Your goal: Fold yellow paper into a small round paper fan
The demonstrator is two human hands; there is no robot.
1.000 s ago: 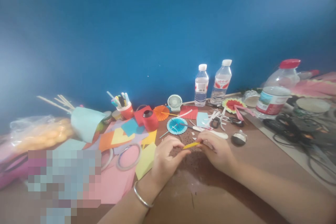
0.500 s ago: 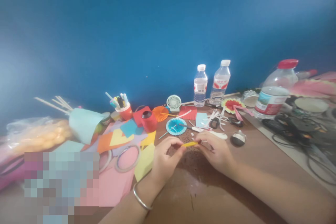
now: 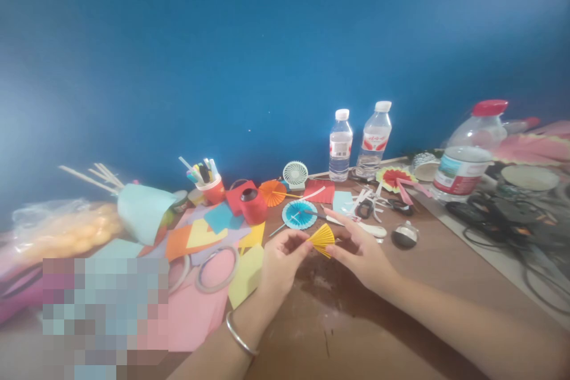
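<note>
A small yellow paper fan (image 3: 322, 238), pleated and spread into a wedge, is held between my two hands above the table. My left hand (image 3: 285, 258), with a silver bangle at the wrist, pinches its narrow end between thumb and fingers. At the wide side, the thumb of my right hand (image 3: 363, 249) lies on the fan's edge, while the index finger stretches out away from it; the fingers behind are partly hidden. Just beyond the hands rests a blue pleated paper rosette (image 3: 299, 214), and an orange rosette (image 3: 271, 193) on a stick lies further back.
Coloured paper sheets (image 3: 200, 320) and tape rolls (image 3: 217, 270) lie left. A pen cup (image 3: 212, 190), a red jar (image 3: 253, 206) and a small fan (image 3: 295, 174) stand behind. Scissors (image 3: 365, 209), water bottles (image 3: 341, 151), a large bottle (image 3: 463, 169) and black cables (image 3: 503, 214) are right.
The yellow paper has gone from a narrow folded strip to a spread fan. My right index finger has lifted and stretched out; my left hand has hardly moved.
</note>
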